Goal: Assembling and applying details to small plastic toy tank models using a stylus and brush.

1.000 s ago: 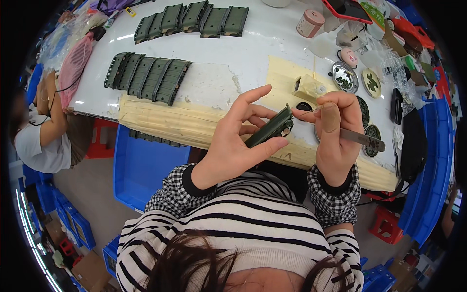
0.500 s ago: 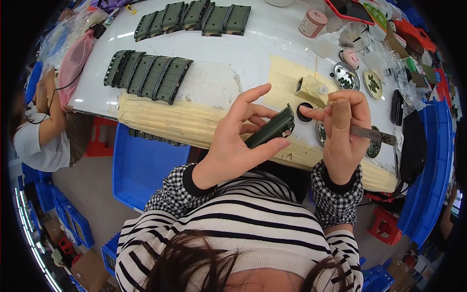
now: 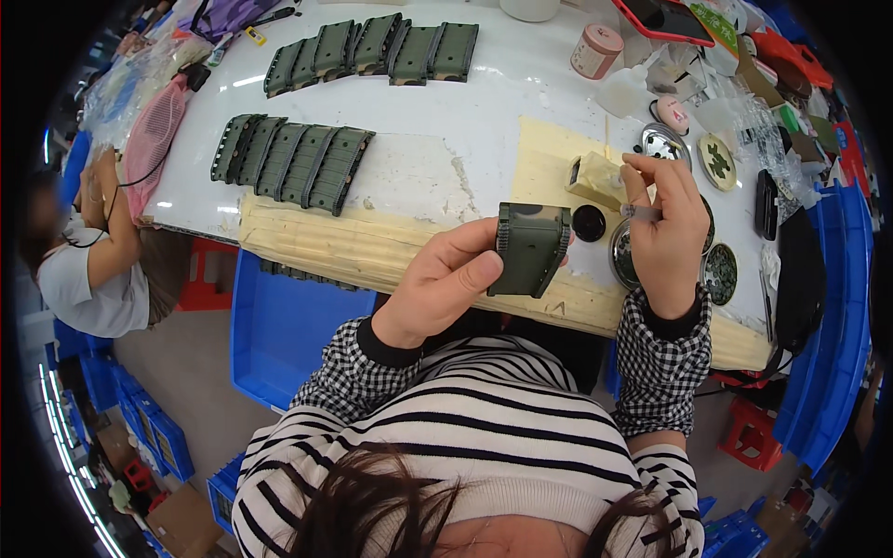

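Note:
My left hand (image 3: pixel 435 286) is closed on a dark green camouflage plastic case (image 3: pixel 532 253). Its broad face points up, with ribbed edges down both sides, and it sits over the table's front edge. To its right, my right hand (image 3: pixel 672 244) is closed around tweezers (image 3: pixel 640 213), of which only a short metal piece shows. Whether the tips hold anything cannot be seen. Those fingers are close to a taped yellow block (image 3: pixel 595 180) with a whitish top. A round black pot (image 3: pixel 589 223) lies between the case and my right hand.
Similar green cases stand in a near row (image 3: pixel 296 160) and a far row (image 3: pixel 372 48). Small round dishes (image 3: pixel 720 275) with dark bits are at the right, beside a pink tin (image 3: pixel 596 51) farther back. A blue bin (image 3: pixel 288 325) is below the table; another person (image 3: pixel 93 270) sits left.
The case in my left hand has turned from its narrow side to its broad face. My right hand has drawn slightly away from it, and the tweezers now show less.

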`<control>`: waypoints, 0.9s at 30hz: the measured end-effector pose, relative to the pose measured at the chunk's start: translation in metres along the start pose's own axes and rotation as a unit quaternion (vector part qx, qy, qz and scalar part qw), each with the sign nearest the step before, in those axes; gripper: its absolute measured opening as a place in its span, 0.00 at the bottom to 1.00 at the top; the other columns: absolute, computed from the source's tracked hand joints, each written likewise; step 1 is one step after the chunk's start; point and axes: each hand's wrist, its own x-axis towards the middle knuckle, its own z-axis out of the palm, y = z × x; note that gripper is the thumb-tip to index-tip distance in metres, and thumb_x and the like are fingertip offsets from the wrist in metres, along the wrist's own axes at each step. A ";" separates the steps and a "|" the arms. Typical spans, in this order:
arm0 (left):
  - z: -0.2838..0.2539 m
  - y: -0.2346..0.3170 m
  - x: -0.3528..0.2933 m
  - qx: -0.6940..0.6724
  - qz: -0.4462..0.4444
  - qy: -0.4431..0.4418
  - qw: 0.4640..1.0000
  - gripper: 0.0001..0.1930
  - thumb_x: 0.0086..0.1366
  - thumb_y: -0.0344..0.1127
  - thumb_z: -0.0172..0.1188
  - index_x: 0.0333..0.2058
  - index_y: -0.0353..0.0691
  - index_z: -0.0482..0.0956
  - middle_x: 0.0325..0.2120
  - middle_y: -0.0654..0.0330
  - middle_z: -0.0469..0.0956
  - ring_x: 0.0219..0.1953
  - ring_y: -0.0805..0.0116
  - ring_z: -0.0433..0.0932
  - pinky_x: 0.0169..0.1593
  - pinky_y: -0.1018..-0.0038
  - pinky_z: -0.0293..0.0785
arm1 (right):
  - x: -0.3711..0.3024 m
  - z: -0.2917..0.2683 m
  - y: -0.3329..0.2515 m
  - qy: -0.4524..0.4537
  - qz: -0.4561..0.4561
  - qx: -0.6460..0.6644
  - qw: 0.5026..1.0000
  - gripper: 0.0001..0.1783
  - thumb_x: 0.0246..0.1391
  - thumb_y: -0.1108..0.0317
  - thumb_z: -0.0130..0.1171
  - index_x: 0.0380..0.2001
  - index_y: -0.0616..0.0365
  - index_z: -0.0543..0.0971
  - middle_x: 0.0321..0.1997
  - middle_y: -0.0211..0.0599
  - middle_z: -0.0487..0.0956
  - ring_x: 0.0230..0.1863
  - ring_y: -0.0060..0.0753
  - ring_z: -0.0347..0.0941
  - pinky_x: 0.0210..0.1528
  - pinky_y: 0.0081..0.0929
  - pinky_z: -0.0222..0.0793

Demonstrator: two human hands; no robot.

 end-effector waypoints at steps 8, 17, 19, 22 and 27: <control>0.004 0.024 -0.005 -0.108 -0.077 0.099 0.986 0.29 0.65 0.33 0.53 0.63 0.32 0.56 0.51 0.45 0.71 0.48 0.63 0.75 0.52 0.69 0.73 | -0.010 -0.026 -0.023 0.066 0.044 0.052 0.996 0.13 0.53 0.77 0.60 0.43 0.65 0.79 0.27 0.32 0.72 0.21 0.18 0.58 0.25 0.17 0.54; -0.116 0.111 -0.031 0.712 0.176 0.394 0.554 0.26 0.53 0.34 0.70 0.48 0.31 0.73 0.40 0.57 0.74 0.42 0.68 0.76 0.47 0.74 0.73 | -0.027 -0.045 -0.037 -0.017 0.079 0.086 0.993 0.09 0.58 0.71 0.56 0.35 0.68 0.80 0.26 0.33 0.73 0.25 0.19 0.65 0.28 0.16 0.58; -0.157 0.134 -0.041 0.753 0.156 0.422 0.481 0.26 0.51 0.39 0.71 0.47 0.33 0.76 0.39 0.53 0.76 0.41 0.63 0.77 0.47 0.72 0.73 | -0.025 -0.043 -0.038 -0.031 0.068 0.076 0.994 0.08 0.57 0.72 0.56 0.35 0.67 0.80 0.24 0.33 0.74 0.24 0.20 0.65 0.27 0.16 0.58; -0.175 0.140 -0.041 0.758 0.089 0.435 0.477 0.26 0.51 0.40 0.71 0.47 0.34 0.77 0.38 0.53 0.78 0.42 0.63 0.78 0.46 0.71 0.74 | -0.025 -0.039 -0.036 -0.034 0.069 0.091 0.993 0.07 0.57 0.73 0.56 0.34 0.67 0.80 0.24 0.33 0.74 0.24 0.19 0.64 0.27 0.17 0.57; -0.182 0.134 -0.042 0.798 0.111 0.422 0.415 0.24 0.51 0.39 0.70 0.46 0.36 0.78 0.37 0.56 0.79 0.40 0.63 0.79 0.45 0.71 0.75 | -0.025 -0.035 -0.036 -0.038 0.067 0.085 0.993 0.07 0.57 0.73 0.57 0.34 0.66 0.80 0.23 0.33 0.74 0.23 0.19 0.64 0.26 0.16 0.56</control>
